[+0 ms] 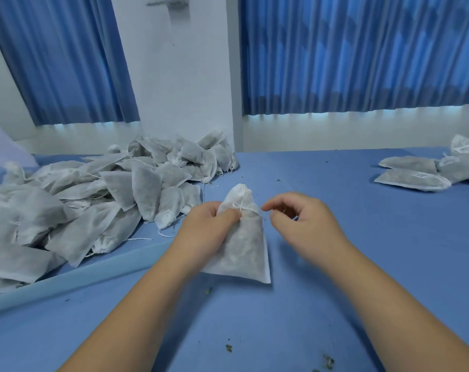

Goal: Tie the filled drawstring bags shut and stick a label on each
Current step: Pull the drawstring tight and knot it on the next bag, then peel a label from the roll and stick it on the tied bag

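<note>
A filled white drawstring bag [245, 245] lies on the blue table in the middle of the view, its gathered neck pointing away from me. My left hand [206, 229] grips the bag just below the neck, with the thumb on the cinched cord. My right hand [300, 221] hovers just right of the neck, fingers curled and fingertips pinched at the thin white string [250, 208] that runs from the neck. No label shows on this bag.
A large heap of filled bags [93, 200] covers the left side, with loose strings trailing. Several flat bags with labels [426, 173] lie at the far right. Green crumbs [229, 348] dot the near table. Blue curtains hang behind.
</note>
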{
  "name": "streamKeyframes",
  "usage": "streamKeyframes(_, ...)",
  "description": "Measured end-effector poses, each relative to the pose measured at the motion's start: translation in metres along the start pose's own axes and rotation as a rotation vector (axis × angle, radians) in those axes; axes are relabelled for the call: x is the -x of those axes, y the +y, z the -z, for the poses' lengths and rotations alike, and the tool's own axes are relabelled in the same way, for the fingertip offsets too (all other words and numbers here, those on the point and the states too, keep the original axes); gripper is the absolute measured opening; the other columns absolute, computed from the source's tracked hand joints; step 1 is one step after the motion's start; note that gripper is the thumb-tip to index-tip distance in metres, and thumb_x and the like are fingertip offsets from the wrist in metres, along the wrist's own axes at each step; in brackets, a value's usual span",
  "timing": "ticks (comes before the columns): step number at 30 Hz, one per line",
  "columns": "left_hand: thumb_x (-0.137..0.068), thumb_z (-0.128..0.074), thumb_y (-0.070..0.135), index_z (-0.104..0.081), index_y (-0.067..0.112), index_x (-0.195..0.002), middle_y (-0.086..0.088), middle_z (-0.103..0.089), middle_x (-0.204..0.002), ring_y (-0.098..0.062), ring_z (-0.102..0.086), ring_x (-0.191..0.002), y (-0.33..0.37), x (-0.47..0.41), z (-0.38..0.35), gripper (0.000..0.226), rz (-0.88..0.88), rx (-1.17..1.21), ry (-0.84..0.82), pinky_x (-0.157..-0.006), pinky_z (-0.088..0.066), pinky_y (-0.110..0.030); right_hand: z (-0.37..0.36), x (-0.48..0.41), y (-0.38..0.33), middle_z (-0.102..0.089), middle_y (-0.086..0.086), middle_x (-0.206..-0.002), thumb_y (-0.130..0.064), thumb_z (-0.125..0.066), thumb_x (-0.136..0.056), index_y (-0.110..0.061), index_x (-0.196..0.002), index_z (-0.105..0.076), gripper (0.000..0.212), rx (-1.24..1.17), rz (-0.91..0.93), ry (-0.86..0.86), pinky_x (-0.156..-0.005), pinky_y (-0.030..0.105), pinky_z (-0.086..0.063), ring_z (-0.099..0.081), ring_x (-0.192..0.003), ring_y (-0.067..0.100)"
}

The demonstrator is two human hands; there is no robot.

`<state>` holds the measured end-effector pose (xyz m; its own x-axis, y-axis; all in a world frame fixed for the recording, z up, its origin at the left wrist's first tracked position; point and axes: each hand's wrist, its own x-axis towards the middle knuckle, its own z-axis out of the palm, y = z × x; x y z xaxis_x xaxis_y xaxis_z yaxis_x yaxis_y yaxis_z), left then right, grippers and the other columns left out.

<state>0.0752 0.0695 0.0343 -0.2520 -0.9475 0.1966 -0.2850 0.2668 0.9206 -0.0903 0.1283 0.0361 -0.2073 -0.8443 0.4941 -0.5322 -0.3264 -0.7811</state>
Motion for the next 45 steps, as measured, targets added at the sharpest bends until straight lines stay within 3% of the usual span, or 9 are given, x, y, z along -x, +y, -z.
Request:
streamKeyframes(4, -0.091, -0.058, 0.026, -0.052, 0.011, -0.065, 0.007, -0.046, -0.055, -0.009, -0.042, -0.053, -0.019, 0.018, 0.036, 0.031, -0.021, -0.149, 0.186, -0.051, -0.034, -0.024, -0.024, 0.01, 0.001, -0.056, -0.015, -0.071, -0.008, -0.057, -0.085, -0.029, -0.087, -0.067, 0.023, 0.172, 0.035, -0.198, -0.06, 0.009, -0.038, -0.051, -0.064, -0.002)
streamKeyframes(7, -0.092, -0.056, 0.024, -0.059, -0.005, -0.084, -0.019, -0.059, -0.075, -0.019, -0.049, -0.066, -0.036, 0.029, 0.055, 0.03, -0.003, -0.206, 0.307, -0.062, -0.039, -0.034, -0.039, 0.016, 0.002, -0.059, -0.023, -0.074, -0.017, -0.055, -0.086, -0.037, -0.094, -0.062, 0.023, 0.216, 0.036, -0.299, -0.06, 0.01, -0.039, -0.052, -0.066, -0.003)
streamKeyframes(10, -0.093, -0.056, 0.022, -0.057, -0.005, -0.083, -0.023, -0.062, -0.084, -0.019, -0.049, -0.066, -0.053, 0.035, 0.063, 0.028, 0.022, -0.214, 0.379, -0.061, -0.038, -0.033, -0.049, 0.016, 0.004, -0.058, -0.024, -0.07, -0.017, -0.055, -0.085, -0.04, -0.093, -0.058, 0.025, 0.173, -0.003, -0.284, -0.059, 0.011, -0.04, -0.052, -0.062, -0.001)
streamKeyframes(16, -0.09, -0.053, 0.019, -0.046, 0.015, -0.063, 0.005, -0.049, -0.058, -0.016, -0.045, -0.058, -0.06, 0.029, 0.062, 0.028, 0.1, -0.132, 0.391, -0.055, -0.034, -0.032, -0.071, -0.008, 0.005, -0.055, -0.011, -0.065, -0.015, -0.055, -0.085, -0.033, -0.096, -0.059, 0.021, 0.212, -0.106, -0.223, -0.062, 0.025, -0.044, -0.05, -0.06, 0.006)
streamKeyframes(19, -0.09, -0.052, 0.021, -0.046, 0.016, -0.064, 0.004, -0.05, -0.061, -0.017, -0.046, -0.06, -0.06, 0.03, 0.062, 0.027, 0.115, -0.115, 0.398, -0.055, -0.034, -0.032, -0.088, -0.018, -0.001, -0.056, -0.01, -0.067, -0.016, -0.055, -0.083, -0.036, -0.094, -0.059, 0.022, 0.181, -0.117, -0.244, -0.056, 0.021, -0.04, -0.05, -0.058, 0.005)
streamKeyframes(25, -0.09, -0.052, 0.019, -0.052, 0.006, -0.073, 0.002, -0.049, -0.066, -0.015, -0.043, -0.06, -0.064, 0.027, 0.066, 0.022, 0.105, -0.071, 0.369, -0.052, -0.034, -0.025, -0.121, -0.004, 0.001, -0.059, -0.02, -0.067, -0.019, -0.055, -0.084, -0.039, -0.103, -0.064, 0.029, 0.211, -0.022, -0.347, -0.062, 0.022, -0.043, -0.052, -0.064, 0.001)
streamKeyframes(31, -0.089, -0.053, 0.021, -0.047, 0.018, -0.063, 0.012, -0.047, -0.054, -0.002, -0.042, -0.048, -0.068, 0.031, 0.068, 0.027, 0.063, -0.126, 0.377, -0.047, -0.03, -0.018, -0.111, -0.006, 0.007, -0.062, -0.017, -0.069, -0.018, -0.063, -0.082, -0.039, -0.078, -0.059, 0.022, 0.16, -0.041, -0.327, -0.06, 0.009, -0.04, -0.054, -0.064, -0.006)
streamKeyframes(37, -0.089, -0.053, 0.019, -0.039, 0.013, -0.065, 0.003, -0.043, -0.06, -0.005, -0.038, -0.049, -0.066, 0.036, 0.069, 0.028, 0.029, -0.219, 0.412, -0.048, -0.032, -0.019, -0.114, -0.003, 0.005, -0.059, -0.014, -0.067, -0.027, -0.068, -0.08, -0.033, -0.071, -0.054, 0.017, 0.212, -0.038, -0.286, -0.055, 0.01, -0.036, -0.053, -0.062, -0.006)
streamKeyframes(45, -0.089, -0.052, 0.019, -0.044, 0.007, -0.071, 0.001, -0.045, -0.063, -0.013, -0.038, -0.057, -0.066, 0.036, 0.068, 0.023, 0.031, -0.22, 0.396, -0.051, -0.03, -0.025, -0.113, -0.001, 0.0, -0.061, -0.01, -0.075, -0.024, -0.068, -0.078, -0.028, -0.073, -0.06, 0.011, 0.239, 0.005, -0.227, -0.064, 0.021, -0.046, -0.055, -0.069, 0.004)
